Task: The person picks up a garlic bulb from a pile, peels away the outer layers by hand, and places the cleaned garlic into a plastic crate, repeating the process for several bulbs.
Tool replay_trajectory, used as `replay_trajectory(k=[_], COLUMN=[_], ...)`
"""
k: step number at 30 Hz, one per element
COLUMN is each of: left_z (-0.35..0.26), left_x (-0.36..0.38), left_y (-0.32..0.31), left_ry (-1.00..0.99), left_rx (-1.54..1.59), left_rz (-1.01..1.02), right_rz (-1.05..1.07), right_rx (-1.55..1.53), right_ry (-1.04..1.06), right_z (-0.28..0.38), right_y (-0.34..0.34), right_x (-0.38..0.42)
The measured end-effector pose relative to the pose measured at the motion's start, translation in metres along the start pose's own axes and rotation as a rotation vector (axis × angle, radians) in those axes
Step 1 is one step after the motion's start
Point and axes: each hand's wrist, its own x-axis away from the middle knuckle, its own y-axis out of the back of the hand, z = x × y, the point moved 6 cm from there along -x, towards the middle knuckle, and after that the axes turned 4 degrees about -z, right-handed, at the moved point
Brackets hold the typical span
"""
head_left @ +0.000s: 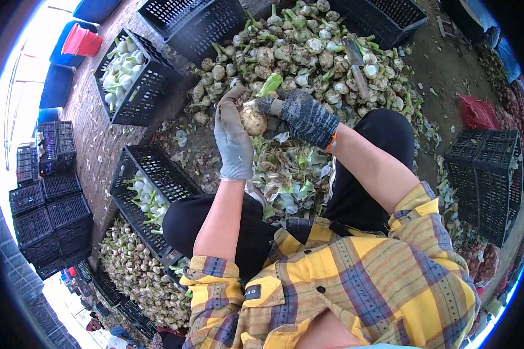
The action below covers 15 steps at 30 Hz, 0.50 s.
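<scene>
My left hand (233,139), in a light grey glove, grips a dirty round bulb (254,120) with a green stalk. My right hand (303,116), in a dark speckled glove, holds the same bulb from the other side, near the stalk. Both hands are raised over a heap of cut leaves and trimmings (288,174) between my knees. Just beyond lies a big pile of untrimmed bulbs (297,52). A cleaver-like knife (355,64) rests on that pile, to the right of my hands.
A black crate (140,192) with trimmed white bulbs stands at my left knee; another (128,75) sits farther left. Empty black crates (204,23) stand beyond the pile, one (489,174) at the right, stacks (52,227) at far left. More bulbs (140,273) heap at lower left.
</scene>
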Motion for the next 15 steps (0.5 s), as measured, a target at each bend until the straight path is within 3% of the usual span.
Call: replay_trajectory(k=[9,15], left_z=[0.0056,0.0062], left_x=[0.0036,0.0065], left_y=[0.0028,-0.0008], left_ry=[0.024,0.163], left_rx=[0.027,0.176], left_rz=[-0.005,-0.024], right_rz=[-0.014,-0.071], right_rx=[-0.076,0.267], right_ry=[0.058,0.267], right_z=[0.0058,0.0054], right_y=[-0.0058,0.0], right_x=[0.0079,0.0056])
